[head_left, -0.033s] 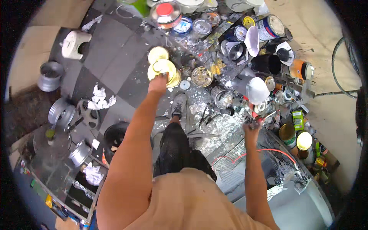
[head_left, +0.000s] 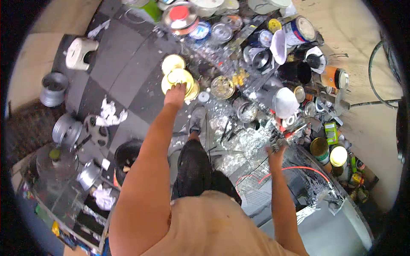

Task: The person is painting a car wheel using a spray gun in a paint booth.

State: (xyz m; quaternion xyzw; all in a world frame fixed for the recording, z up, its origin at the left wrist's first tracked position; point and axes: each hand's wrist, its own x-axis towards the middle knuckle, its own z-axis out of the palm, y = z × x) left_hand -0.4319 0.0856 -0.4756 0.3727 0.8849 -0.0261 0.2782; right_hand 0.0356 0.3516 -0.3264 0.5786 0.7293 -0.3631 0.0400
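My left hand (head_left: 175,94) reaches forward to a group of pale yellow round lids on the floor. Its fingers bend over the near edge of the middle yellow lid (head_left: 181,77); the thumb's grip is partly hidden. Another round yellow lid (head_left: 173,64) lies just beyond, and a further yellow rim peeks out on the right. My right hand (head_left: 276,147) is low on the right, beside the paint-splashed clutter. Its fingers look grey and blend with the mess, so their grip is unclear. A red-handled tool with a pale tip (head_left: 294,132) lies just right of the fingers.
Paint tins, cups and a large pale tub (head_left: 285,102) crowd the right side. An open tin (head_left: 223,87) stands right of the lids. Metal wheel rims (head_left: 67,129) and a white stool (head_left: 81,53) are on the left. A red hose (head_left: 299,167) crosses a grey panel near my right forearm.
My right hand has drawn back slightly left and nearer to me, away from the red-handled tool. My left hand stays at the yellow lid, its fingers lying farther over it. The view has shifted slightly.
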